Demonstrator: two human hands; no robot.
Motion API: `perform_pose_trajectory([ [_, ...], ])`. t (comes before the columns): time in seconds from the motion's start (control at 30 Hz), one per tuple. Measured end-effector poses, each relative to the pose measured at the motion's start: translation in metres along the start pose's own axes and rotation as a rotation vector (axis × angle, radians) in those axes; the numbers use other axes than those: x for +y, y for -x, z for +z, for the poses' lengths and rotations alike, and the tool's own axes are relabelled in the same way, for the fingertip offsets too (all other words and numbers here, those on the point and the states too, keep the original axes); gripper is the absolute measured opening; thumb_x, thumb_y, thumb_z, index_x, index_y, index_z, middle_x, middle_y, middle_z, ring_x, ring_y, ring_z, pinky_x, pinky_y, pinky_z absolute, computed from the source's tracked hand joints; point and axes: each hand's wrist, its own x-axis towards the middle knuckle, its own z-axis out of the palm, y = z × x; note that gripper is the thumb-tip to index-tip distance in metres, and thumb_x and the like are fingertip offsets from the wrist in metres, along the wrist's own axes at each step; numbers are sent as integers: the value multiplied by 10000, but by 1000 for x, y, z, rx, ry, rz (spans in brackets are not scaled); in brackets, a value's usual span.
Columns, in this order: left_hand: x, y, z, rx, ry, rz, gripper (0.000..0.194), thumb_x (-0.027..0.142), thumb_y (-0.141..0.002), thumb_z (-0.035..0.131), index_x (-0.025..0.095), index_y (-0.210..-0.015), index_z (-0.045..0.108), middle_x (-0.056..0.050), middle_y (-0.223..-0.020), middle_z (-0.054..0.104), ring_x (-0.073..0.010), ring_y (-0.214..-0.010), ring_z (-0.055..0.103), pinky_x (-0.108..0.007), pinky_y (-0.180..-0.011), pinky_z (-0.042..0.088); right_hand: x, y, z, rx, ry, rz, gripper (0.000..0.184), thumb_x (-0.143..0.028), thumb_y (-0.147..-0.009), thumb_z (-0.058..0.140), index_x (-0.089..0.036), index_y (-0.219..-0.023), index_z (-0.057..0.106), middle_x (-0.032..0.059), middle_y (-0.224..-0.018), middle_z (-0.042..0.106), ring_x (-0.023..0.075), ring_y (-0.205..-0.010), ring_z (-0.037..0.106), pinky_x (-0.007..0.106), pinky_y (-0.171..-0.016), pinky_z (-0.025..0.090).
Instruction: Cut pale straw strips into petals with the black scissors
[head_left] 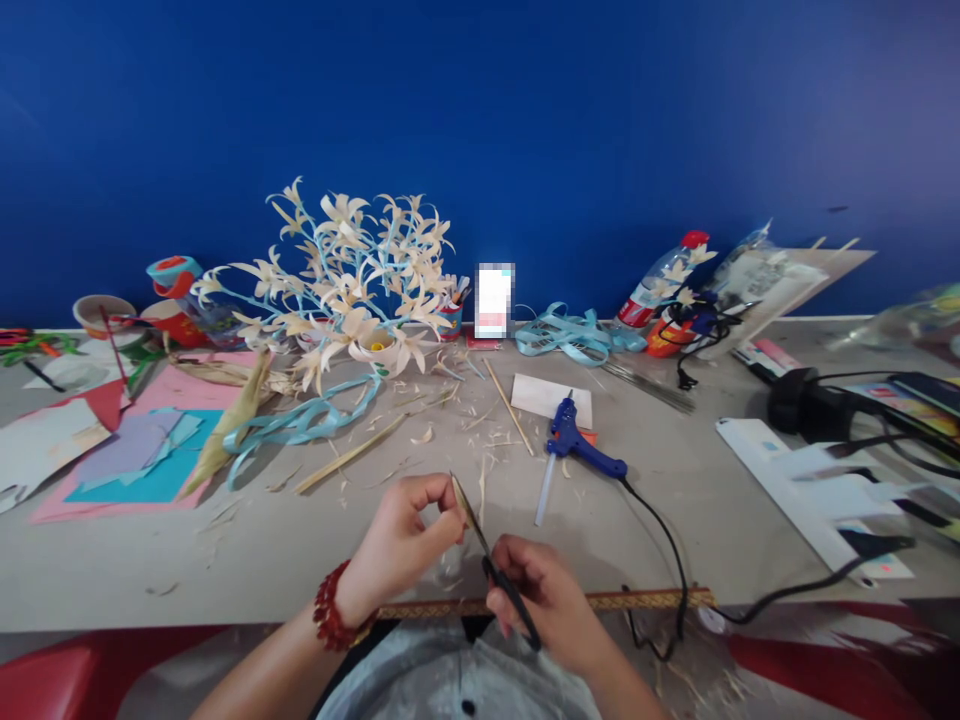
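Observation:
Near the table's front edge, my left hand (420, 525) pinches a small pale strip (463, 503), which looks like dried husk and is mostly hidden by the fingers. My right hand (536, 590) is wrapped round black-handled scissors (513, 600). Their blades point up and left, right beside the strip. I cannot tell whether the blades touch it. Beyond my hands lies a blue glue gun (581, 445) with a clear glue stick (546, 490) in its back. Husk scraps are scattered around it.
Pale husk flowers on blue stems (352, 270) stand at the back left. Coloured paper (150, 450) and a folded husk (236, 425) lie left. Blue ribbon (566, 335) sits at the back. A white power strip (780, 490) with plugs is on the right; the glue gun's cord (667, 530) runs toward it.

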Motion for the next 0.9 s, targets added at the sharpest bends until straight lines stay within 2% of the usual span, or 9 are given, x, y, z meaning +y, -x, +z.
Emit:
perform_pose_trajectory([
  [0.17,2,0,-1,-17,59,-19,175,186,-776,531,168,-602,533,6,-589,601,-114,-598,534,-220,-620,436,2,-2,0,-34,-70,28,557,-694,-682,693,-210,-680,419,-71,-530,460,70,-423,439,182,-417,323],
  [0.4,1,1,-4,-31,155,-78,199,262,-781,567,169,-613,514,2,-579,599,-115,-577,530,-223,-601,435,4,-2,-1,-23,-66,17,534,-651,-691,724,-199,-683,439,-64,-528,480,69,-414,457,178,-415,321],
  [0.9,-5,2,-5,-77,296,-73,267,340,-805,624,151,-634,544,-9,-600,609,-114,-586,542,-226,-614,429,1,-1,2,-61,-168,6,581,-687,-656,739,-201,-682,422,-61,-533,498,55,-399,443,168,-404,321],
])
